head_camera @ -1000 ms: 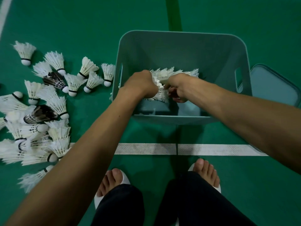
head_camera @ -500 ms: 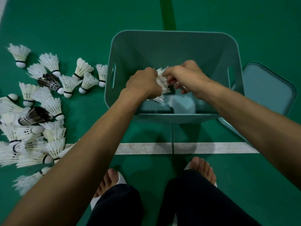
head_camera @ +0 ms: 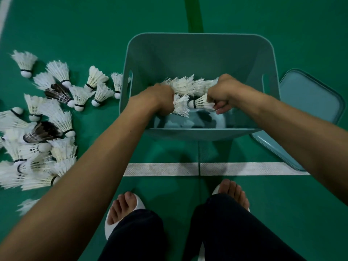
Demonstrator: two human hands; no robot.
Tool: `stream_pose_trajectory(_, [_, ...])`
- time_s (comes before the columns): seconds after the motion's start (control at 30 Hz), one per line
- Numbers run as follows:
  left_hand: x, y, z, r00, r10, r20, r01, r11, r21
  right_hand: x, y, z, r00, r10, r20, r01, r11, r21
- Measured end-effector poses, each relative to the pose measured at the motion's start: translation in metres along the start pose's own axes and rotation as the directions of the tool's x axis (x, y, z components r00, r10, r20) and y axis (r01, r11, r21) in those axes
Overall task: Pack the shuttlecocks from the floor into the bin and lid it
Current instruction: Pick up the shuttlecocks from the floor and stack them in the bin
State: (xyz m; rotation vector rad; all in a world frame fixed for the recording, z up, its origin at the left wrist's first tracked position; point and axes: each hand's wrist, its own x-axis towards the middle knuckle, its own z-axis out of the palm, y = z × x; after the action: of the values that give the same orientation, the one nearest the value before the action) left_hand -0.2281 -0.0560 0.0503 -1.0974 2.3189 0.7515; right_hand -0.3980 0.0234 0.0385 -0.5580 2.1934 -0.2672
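hands: left hand (head_camera: 162, 99), right hand (head_camera: 220, 93) apart, each gripping shuttlecocks (head_camera: 188, 87) inside bin (head_camera: 197, 53)
done: bin bottom looks mostly bare
left: floor pile (head_camera: 47, 129) unpacked; lid (head_camera: 310, 102) off, beside bin

I see a green court floor (head_camera: 75, 25), dimly lit, with soft shadows. 1 white textured line (head_camera: 244, 168) crosses the foreground from left to right. 1 darker green stripe (head_camera: 194, 14) runs away at the top, and 1 pale line (head_camera: 3, 14) cuts the upper-left corner.
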Motion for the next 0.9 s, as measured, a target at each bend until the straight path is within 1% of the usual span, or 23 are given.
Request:
stream_pose_trajectory(0.03, [0.001, 0.000, 0.002, 1.000, 0.001, 0.021, -0.001, 1.000, 0.007, 0.004, -0.002, 0.005, 0.999, 0.016, 0.029, -0.017, 0.999, 0.030])
stream_pose_trajectory(0.1, [0.004, -0.002, 0.005, 0.998, 0.000, 0.062, 0.001, 1.000, -0.009, 0.010, -0.006, 0.016, 0.987, 0.067, 0.145, -0.080, 0.993, 0.083])
stream_pose_trajectory(0.17, [0.006, -0.003, 0.007, 0.995, -0.004, 0.099, 0.007, 0.999, -0.034, 0.016, -0.009, 0.027, 0.958, 0.134, 0.253, -0.159, 0.984, 0.078])
stream_pose_trajectory(0.2, [0.006, -0.003, 0.007, 0.994, -0.002, 0.112, 0.008, 0.999, -0.045, 0.020, -0.012, 0.032, 0.952, 0.153, 0.265, -0.176, 0.982, 0.064])
stream_pose_trajectory(0.27, [0.009, -0.003, 0.005, 0.993, -0.002, 0.117, 0.009, 0.998, -0.060, 0.028, -0.018, 0.040, 0.960, 0.161, 0.231, -0.183, 0.980, 0.077])
stream_pose_trajectory(0.4, [0.013, -0.003, 0.002, 0.995, -0.015, 0.102, 0.022, 0.997, -0.075, 0.040, -0.026, 0.047, 0.975, 0.181, 0.129, -0.209, 0.944, 0.253])
stream_pose_trajectory(0.57, [0.012, -0.003, 0.003, 0.993, -0.012, 0.117, 0.020, 0.997, -0.068, 0.038, -0.018, 0.049, 0.965, 0.195, 0.176, -0.251, 0.884, 0.396])
stream_pose_trajectory(0.67, [0.006, 0.000, 0.001, 0.994, 0.006, 0.107, 0.002, 0.997, -0.074, 0.034, -0.018, 0.046, 0.973, 0.172, 0.154, -0.220, 0.893, 0.393])
stream_pose_trajectory(0.73, [0.000, 0.000, -0.002, 0.997, 0.025, 0.075, -0.017, 0.994, -0.108, 0.025, -0.021, 0.040, 0.989, 0.130, 0.066, -0.145, 0.933, 0.331])
stream_pose_trajectory(0.8, [-0.011, -0.002, -0.008, 0.998, 0.065, -0.014, -0.066, 0.985, -0.160, 0.011, -0.023, 0.032, 0.997, 0.069, -0.015, -0.065, 0.978, 0.196])
stream_pose_trajectory(0.87, [-0.027, -0.008, -0.014, 0.970, 0.126, -0.206, -0.171, 0.961, -0.218, -0.006, -0.026, 0.022, 0.999, 0.004, -0.042, 0.000, 0.997, 0.079])
stream_pose_trajectory(0.9, [-0.036, -0.012, -0.017, 0.929, 0.156, -0.335, -0.249, 0.934, -0.257, -0.015, -0.028, 0.018, 0.997, -0.038, -0.065, 0.039, 0.999, 0.025])
